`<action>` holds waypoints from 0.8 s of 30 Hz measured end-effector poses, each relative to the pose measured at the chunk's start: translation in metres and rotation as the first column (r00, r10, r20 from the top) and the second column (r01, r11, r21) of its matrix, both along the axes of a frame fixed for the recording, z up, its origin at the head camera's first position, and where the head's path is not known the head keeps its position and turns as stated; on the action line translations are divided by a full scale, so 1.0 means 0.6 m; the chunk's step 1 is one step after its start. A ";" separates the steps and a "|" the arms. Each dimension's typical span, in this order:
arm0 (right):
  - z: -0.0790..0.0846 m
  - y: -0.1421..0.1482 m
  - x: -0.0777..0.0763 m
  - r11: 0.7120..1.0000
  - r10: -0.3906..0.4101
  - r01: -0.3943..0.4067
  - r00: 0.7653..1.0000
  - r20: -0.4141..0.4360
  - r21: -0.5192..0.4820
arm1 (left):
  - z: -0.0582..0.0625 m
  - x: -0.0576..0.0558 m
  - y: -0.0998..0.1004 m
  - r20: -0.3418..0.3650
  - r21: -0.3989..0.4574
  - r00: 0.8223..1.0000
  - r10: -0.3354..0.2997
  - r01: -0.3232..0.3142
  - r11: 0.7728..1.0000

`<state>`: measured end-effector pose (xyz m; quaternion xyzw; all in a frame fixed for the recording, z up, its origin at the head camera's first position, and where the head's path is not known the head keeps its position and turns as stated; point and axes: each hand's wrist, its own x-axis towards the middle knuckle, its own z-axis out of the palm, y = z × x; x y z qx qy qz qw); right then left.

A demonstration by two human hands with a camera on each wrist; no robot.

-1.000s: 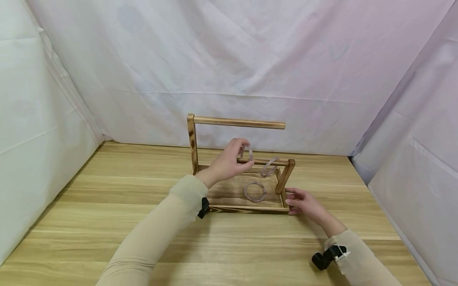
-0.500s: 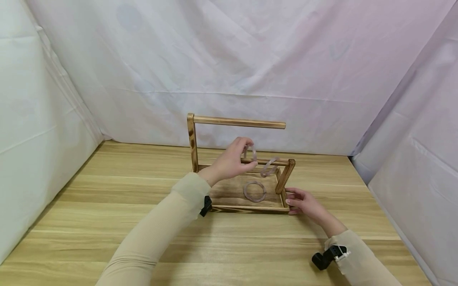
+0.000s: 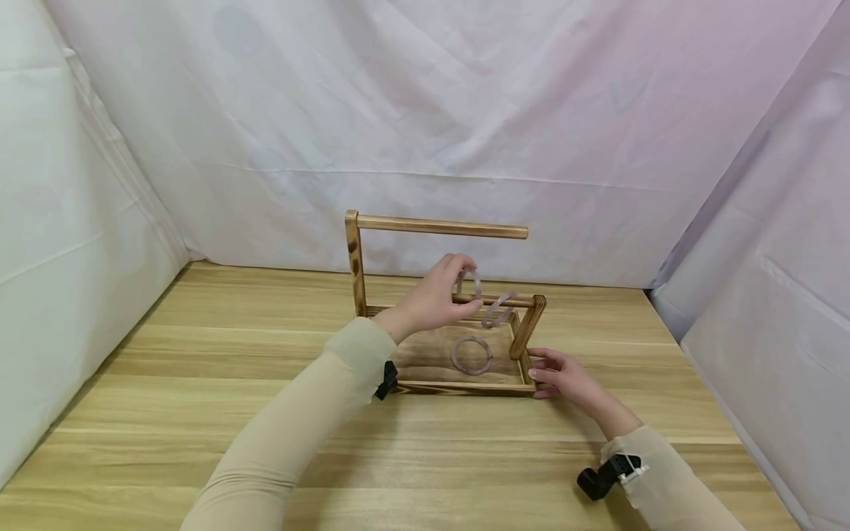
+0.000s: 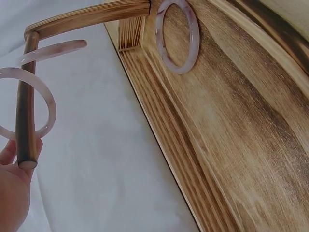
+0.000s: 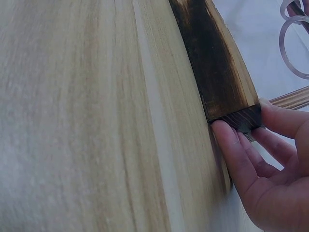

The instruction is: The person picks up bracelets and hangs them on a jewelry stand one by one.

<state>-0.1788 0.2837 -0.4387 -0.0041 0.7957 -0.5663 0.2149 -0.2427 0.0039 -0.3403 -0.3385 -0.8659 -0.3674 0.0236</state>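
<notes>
My left hand [image 3: 434,296] pinches a pale lilac bangle [image 4: 51,107] between thumb and fingers. In the left wrist view this ring encircles the lower rod [image 4: 25,116] of a wooden stand, close to the rod's free end. A second bangle [image 3: 490,320] hangs tilted on the same rod, nearer the right post. A third bangle [image 3: 454,359] lies on the floor of the stand's tray [image 3: 458,388]. At the tray's front right corner, my right hand [image 3: 561,377] grips the wood, thumb on top and fingers against the end, as the right wrist view shows.
Above the left hand runs the bare upper rod [image 3: 441,226], carried by a tall left post [image 3: 356,265]. A shorter post [image 3: 528,328] bears the lower rod at the right. The stand rests on a wood-grain table [image 3: 199,354] with white curtains [image 3: 425,110] around it.
The left hand has slid its bangle a little to the right along the lower rod, towards the hanging bangle. My right hand keeps its place on the tray corner.
</notes>
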 end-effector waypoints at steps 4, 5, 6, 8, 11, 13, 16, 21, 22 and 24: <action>-0.001 0.000 0.000 1.000 -0.006 0.006 1.000 0.001 0.002 | 0.000 -0.001 0.004 -0.003 -0.011 1.000 -0.004 0.004 1.000; -0.001 0.000 0.000 1.000 -0.008 0.008 1.000 0.002 0.001 | 0.000 -0.001 0.004 -0.003 -0.013 1.000 -0.006 0.006 1.000; -0.001 0.000 0.000 1.000 -0.007 0.007 1.000 0.002 0.001 | 0.000 -0.001 0.005 -0.003 -0.014 1.000 -0.008 0.008 1.000; 0.000 0.000 0.000 1.000 0.000 0.000 1.000 0.000 0.001 | 0.001 -0.002 0.006 -0.003 -0.015 1.000 -0.016 0.016 1.000; 0.000 0.000 0.000 1.000 -0.002 0.002 1.000 0.004 -0.004 | 0.001 -0.004 0.007 0.001 -0.021 1.000 -0.028 0.028 0.999; 0.000 0.000 0.000 1.000 0.001 -0.001 1.000 0.005 -0.010 | 0.002 -0.005 0.007 0.006 -0.031 0.999 -0.034 0.034 0.999; 0.000 0.000 0.000 1.000 0.004 -0.004 1.000 0.004 -0.014 | 0.004 -0.005 0.007 0.024 -0.047 0.999 -0.041 0.042 0.998; -0.002 0.001 0.000 1.000 0.012 -0.012 1.000 -0.003 -0.018 | 0.006 -0.005 0.007 0.056 -0.068 0.997 -0.061 0.065 0.996; -0.002 0.001 0.000 1.000 0.014 -0.014 1.000 -0.004 -0.018 | 0.007 -0.005 0.007 0.057 -0.075 0.996 -0.066 0.070 0.995; -0.002 0.001 0.001 1.000 0.015 -0.015 1.000 -0.004 -0.021 | 0.007 -0.005 0.008 0.052 -0.097 0.996 -0.070 0.074 0.992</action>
